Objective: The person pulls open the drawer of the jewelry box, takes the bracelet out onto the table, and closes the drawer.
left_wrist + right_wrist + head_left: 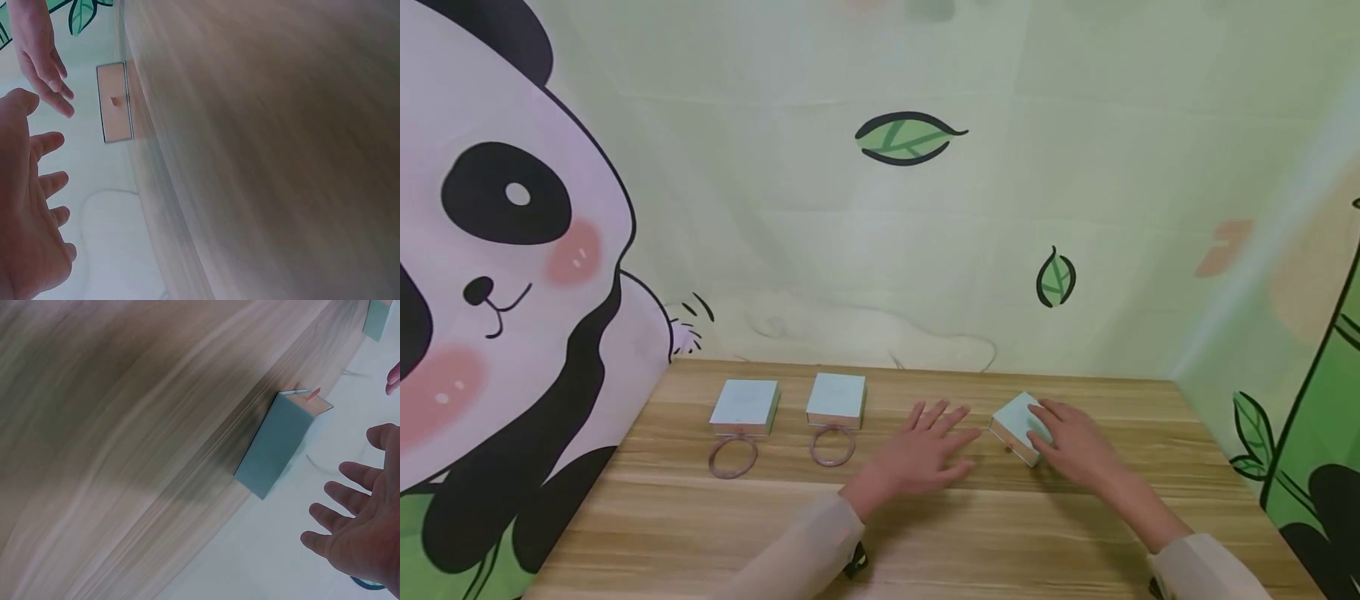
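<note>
A small light-blue box [1017, 417] with a pinkish drawer front stands turned at an angle on the right side of the table. My right hand [1071, 442] overlaps its right side in the head view. Seen from the right wrist, the fingers of that hand [359, 506] are spread and apart from the box [278, 444]. My left hand [917, 454] hovers over the table to the left of this box, fingers spread, holding nothing. In the left wrist view the drawer front [115, 119] shows a small reddish tab.
Two similar light-blue boxes, one at far left [745, 402] and one beside it [837, 396], stand toward the back. A purplish ring [732, 477] lies before the first, another ring [832, 463] before the second. The wooden table [970, 554] meets a printed cloth backdrop [760, 183].
</note>
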Demonstrator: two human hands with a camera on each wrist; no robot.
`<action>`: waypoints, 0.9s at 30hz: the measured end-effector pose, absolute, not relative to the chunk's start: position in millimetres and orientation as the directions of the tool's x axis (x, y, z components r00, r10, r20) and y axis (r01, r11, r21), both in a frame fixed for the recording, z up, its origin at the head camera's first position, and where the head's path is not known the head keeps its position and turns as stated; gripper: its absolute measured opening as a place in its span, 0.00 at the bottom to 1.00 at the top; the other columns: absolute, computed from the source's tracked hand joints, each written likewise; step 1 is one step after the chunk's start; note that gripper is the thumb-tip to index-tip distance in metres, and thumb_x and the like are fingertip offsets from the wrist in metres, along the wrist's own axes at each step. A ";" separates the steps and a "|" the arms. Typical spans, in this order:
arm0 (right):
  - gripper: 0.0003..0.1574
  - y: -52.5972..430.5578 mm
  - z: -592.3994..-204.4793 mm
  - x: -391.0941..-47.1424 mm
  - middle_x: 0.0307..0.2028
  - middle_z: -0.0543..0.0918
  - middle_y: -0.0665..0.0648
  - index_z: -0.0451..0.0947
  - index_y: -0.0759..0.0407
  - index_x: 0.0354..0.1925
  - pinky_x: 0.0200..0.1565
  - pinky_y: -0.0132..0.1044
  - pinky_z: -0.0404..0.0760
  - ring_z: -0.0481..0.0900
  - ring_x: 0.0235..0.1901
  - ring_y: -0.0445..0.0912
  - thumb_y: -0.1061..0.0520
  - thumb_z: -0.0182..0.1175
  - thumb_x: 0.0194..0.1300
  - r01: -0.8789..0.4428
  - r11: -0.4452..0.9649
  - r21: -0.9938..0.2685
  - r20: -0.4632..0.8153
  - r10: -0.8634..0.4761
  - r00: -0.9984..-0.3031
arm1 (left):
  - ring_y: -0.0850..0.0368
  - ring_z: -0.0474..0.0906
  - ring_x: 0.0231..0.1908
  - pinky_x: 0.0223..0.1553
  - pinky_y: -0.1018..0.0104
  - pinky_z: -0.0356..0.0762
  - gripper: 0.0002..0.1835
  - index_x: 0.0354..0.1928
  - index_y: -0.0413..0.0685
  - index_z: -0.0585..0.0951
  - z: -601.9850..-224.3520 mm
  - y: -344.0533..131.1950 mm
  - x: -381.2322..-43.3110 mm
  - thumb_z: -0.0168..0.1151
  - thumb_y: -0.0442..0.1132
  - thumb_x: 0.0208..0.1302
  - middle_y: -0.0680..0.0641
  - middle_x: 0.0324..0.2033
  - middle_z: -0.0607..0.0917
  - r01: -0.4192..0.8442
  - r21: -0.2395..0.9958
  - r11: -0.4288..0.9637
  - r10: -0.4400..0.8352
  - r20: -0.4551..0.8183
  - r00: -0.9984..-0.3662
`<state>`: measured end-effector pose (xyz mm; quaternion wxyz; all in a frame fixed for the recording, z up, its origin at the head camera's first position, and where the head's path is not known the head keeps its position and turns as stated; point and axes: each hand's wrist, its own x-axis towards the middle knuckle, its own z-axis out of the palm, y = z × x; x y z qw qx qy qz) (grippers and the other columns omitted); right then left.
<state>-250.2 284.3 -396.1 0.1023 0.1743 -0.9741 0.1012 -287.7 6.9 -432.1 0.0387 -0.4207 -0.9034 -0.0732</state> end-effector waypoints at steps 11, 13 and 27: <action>0.28 299.8 -400.0 -245.4 0.61 0.76 0.77 0.76 0.73 0.61 0.62 0.65 0.70 0.74 0.60 0.71 0.53 0.61 0.72 -0.338 0.929 -0.149 0.246 -0.296 -0.923 | 0.47 0.45 0.79 0.77 0.43 0.45 0.33 0.79 0.67 0.59 -448.8 47.5 -281.7 0.32 0.67 0.78 0.53 0.80 0.54 0.797 0.100 0.596 0.788 0.120 -0.604; 0.29 302.5 -400.4 -243.3 0.61 0.76 0.77 0.75 0.73 0.61 0.62 0.65 0.70 0.73 0.61 0.71 0.53 0.61 0.72 -0.334 0.929 -0.159 0.252 -0.289 -0.924 | 0.48 0.46 0.79 0.77 0.44 0.45 0.34 0.80 0.67 0.59 -449.2 54.5 -281.2 0.32 0.67 0.78 0.54 0.80 0.53 0.801 0.096 0.592 0.791 0.123 -0.599; 0.29 318.7 -402.6 -238.5 0.61 0.75 0.77 0.75 0.72 0.62 0.60 0.66 0.71 0.74 0.60 0.71 0.54 0.62 0.72 -0.311 0.935 -0.169 0.258 -0.262 -0.930 | 0.50 0.44 0.80 0.77 0.46 0.45 0.33 0.81 0.71 0.53 -442.7 91.5 -284.6 0.31 0.67 0.78 0.56 0.80 0.51 0.778 0.026 0.627 0.774 0.094 -0.627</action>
